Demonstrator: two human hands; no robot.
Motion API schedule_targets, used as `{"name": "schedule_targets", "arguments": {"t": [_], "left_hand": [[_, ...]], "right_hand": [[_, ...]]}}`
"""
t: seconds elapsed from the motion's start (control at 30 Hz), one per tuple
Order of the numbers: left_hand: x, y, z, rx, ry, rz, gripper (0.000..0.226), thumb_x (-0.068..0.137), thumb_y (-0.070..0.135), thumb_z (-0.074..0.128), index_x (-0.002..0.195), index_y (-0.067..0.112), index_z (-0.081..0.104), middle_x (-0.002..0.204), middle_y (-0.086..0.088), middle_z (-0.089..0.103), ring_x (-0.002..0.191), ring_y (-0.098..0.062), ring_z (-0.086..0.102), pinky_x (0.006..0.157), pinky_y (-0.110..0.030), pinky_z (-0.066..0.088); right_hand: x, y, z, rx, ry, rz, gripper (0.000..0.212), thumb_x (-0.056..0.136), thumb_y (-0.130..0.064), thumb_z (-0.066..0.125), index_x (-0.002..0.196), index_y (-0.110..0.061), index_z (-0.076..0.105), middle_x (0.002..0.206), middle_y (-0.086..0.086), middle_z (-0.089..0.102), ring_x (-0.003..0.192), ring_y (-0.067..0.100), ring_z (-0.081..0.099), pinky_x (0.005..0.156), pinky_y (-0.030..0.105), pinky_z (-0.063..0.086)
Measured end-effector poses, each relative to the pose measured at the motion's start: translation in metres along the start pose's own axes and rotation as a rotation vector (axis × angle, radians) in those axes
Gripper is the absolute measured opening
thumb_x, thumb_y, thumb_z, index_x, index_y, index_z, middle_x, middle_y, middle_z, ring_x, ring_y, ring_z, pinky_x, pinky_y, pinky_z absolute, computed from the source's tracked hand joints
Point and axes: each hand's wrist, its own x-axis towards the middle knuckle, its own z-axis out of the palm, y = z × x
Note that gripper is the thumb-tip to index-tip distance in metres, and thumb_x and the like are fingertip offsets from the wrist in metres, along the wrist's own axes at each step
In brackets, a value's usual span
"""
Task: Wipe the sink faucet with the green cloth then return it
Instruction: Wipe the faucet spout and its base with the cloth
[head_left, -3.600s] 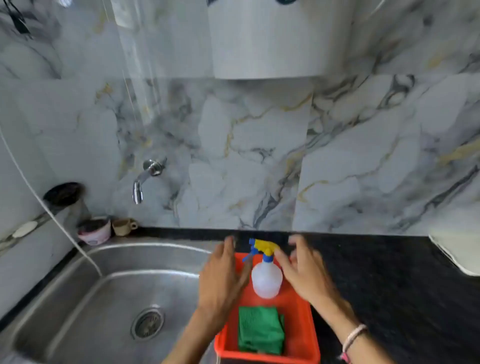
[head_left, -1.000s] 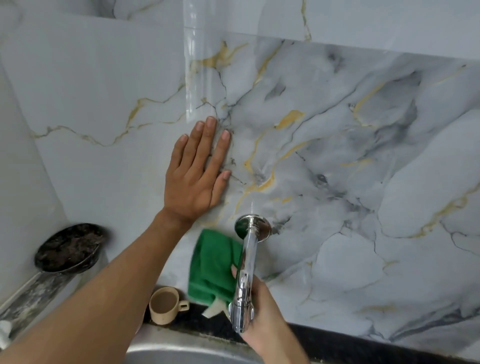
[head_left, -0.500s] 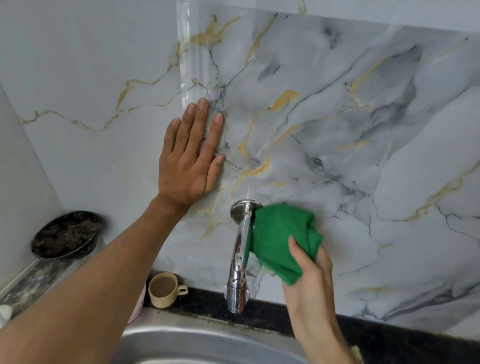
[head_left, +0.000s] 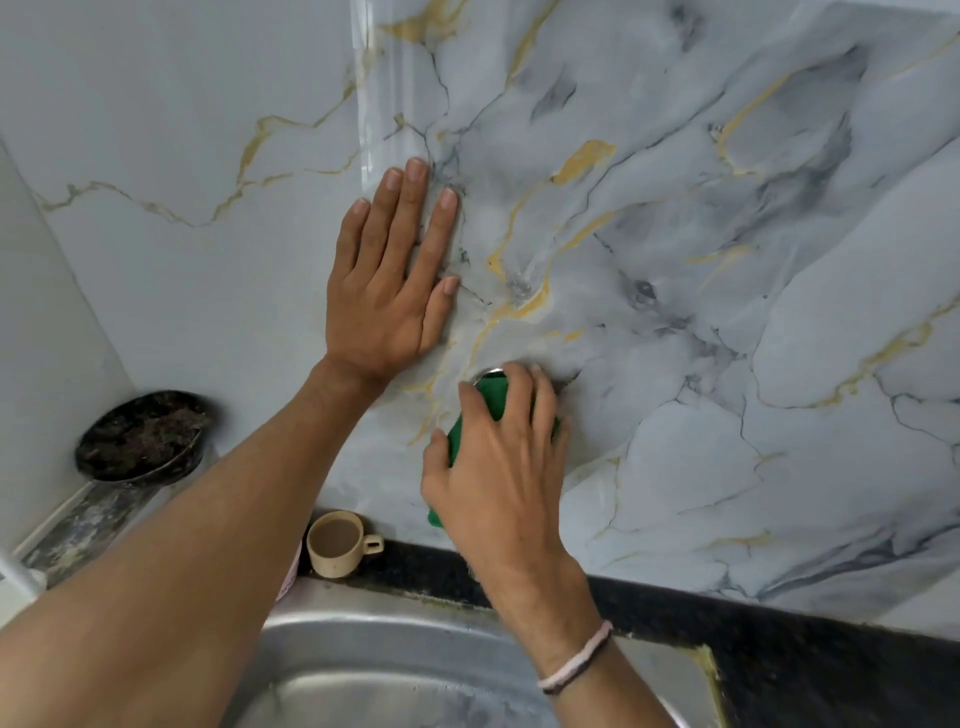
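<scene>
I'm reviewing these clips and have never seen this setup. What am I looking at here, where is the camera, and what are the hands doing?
There is no machine: a person wears a wide-angle camera on the head, looking down at their own bare hands. The left hand lies flat, open, against the marble wall. The right hand presses a green cloth over the faucet, of which only a chrome sliver shows. Below is a steel sink; a small beige cup stands on the dark ledge behind it.
</scene>
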Motion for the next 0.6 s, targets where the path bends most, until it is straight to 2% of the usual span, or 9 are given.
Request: {"name": "schedule_targets", "arguments": {"t": [0.13, 0.27, 0.37, 0.43, 0.47, 0.53, 0.57, 0.6], "left_hand": [[-0.001, 0.000, 0.001, 0.002, -0.002, -0.010, 0.064, 0.105, 0.037, 0.024, 0.164, 0.014, 0.018, 0.164, -0.023, 0.037, 0.159, -0.033, 0.024, 0.134, -0.039, 0.008], [-0.001, 0.001, 0.001, -0.005, -0.009, -0.008, 0.064, 0.104, 0.037, 0.025, 0.164, 0.015, 0.018, 0.164, -0.022, 0.036, 0.155, -0.035, 0.029, 0.134, -0.040, 0.010], [-0.001, 0.000, 0.000, -0.012, -0.010, -0.010, 0.064, 0.105, 0.037, 0.025, 0.164, 0.015, 0.018, 0.164, -0.022, 0.036, 0.155, -0.035, 0.030, 0.134, -0.040, 0.011], [-0.001, 0.000, 0.000, -0.008, -0.012, -0.013, 0.064, 0.105, 0.037, 0.024, 0.164, 0.015, 0.018, 0.164, -0.022, 0.036, 0.155, -0.035, 0.030, 0.134, -0.040, 0.012], [-0.001, 0.000, 0.000, -0.008, -0.012, -0.013, 0.064, 0.105, 0.037, 0.024, 0.164, 0.015, 0.018, 0.164, -0.022, 0.036, 0.156, -0.035, 0.030, 0.134, -0.040, 0.012], [-0.002, 0.000, 0.001, -0.004, -0.011, -0.005, 0.064, 0.105, 0.037, 0.025, 0.164, 0.015, 0.019, 0.164, -0.022, 0.036, 0.156, -0.034, 0.029, 0.134, -0.040, 0.012], [-0.002, 0.000, 0.002, -0.002, -0.010, -0.004, 0.064, 0.104, 0.037, 0.025, 0.164, 0.015, 0.019, 0.164, -0.022, 0.036, 0.157, -0.033, 0.027, 0.134, -0.040, 0.011], [-0.002, 0.000, 0.002, -0.003, -0.008, -0.006, 0.065, 0.104, 0.037, 0.026, 0.164, 0.015, 0.019, 0.164, -0.022, 0.036, 0.159, -0.031, 0.023, 0.134, -0.041, 0.011]], "right_hand": [[-0.038, 0.010, 0.016, 0.088, 0.129, -0.112, 0.064, 0.085, -0.034, 0.068, 0.146, -0.018, 0.055, 0.166, 0.021, 0.034, 0.154, 0.041, 0.026, 0.110, 0.059, 0.049], [-0.067, 0.023, 0.041, 0.196, 0.287, -0.201, 0.070, 0.083, -0.022, 0.074, 0.150, -0.017, 0.052, 0.165, 0.025, 0.031, 0.155, 0.042, 0.026, 0.104, 0.052, 0.057], [-0.081, 0.032, 0.051, 0.255, 0.313, -0.277, 0.073, 0.080, -0.012, 0.074, 0.150, -0.016, 0.052, 0.165, 0.026, 0.030, 0.154, 0.043, 0.028, 0.107, 0.052, 0.055], [-0.102, 0.046, 0.063, 0.431, 0.284, -0.287, 0.084, 0.074, -0.004, 0.073, 0.152, -0.021, 0.049, 0.165, 0.019, 0.033, 0.150, 0.038, 0.039, 0.110, 0.047, 0.054], [-0.116, 0.055, 0.068, 0.650, 0.230, -0.194, 0.094, 0.069, 0.002, 0.073, 0.154, -0.027, 0.045, 0.165, 0.012, 0.038, 0.144, 0.031, 0.050, 0.105, 0.042, 0.057], [-0.130, 0.074, 0.067, 1.300, -0.009, 0.249, 0.110, 0.062, 0.018, 0.072, 0.152, -0.039, 0.043, 0.158, 0.006, 0.051, 0.121, 0.019, 0.071, 0.085, 0.035, 0.066], [-0.129, 0.085, 0.071, 1.580, -0.157, 0.480, 0.104, 0.062, 0.021, 0.076, 0.147, -0.034, 0.048, 0.153, 0.012, 0.056, 0.111, 0.022, 0.074, 0.080, 0.035, 0.067], [-0.122, 0.095, 0.077, 1.794, -0.336, 0.678, 0.090, 0.062, 0.014, 0.083, 0.139, -0.021, 0.053, 0.148, 0.021, 0.057, 0.107, 0.029, 0.074, 0.084, 0.042, 0.066]]}}
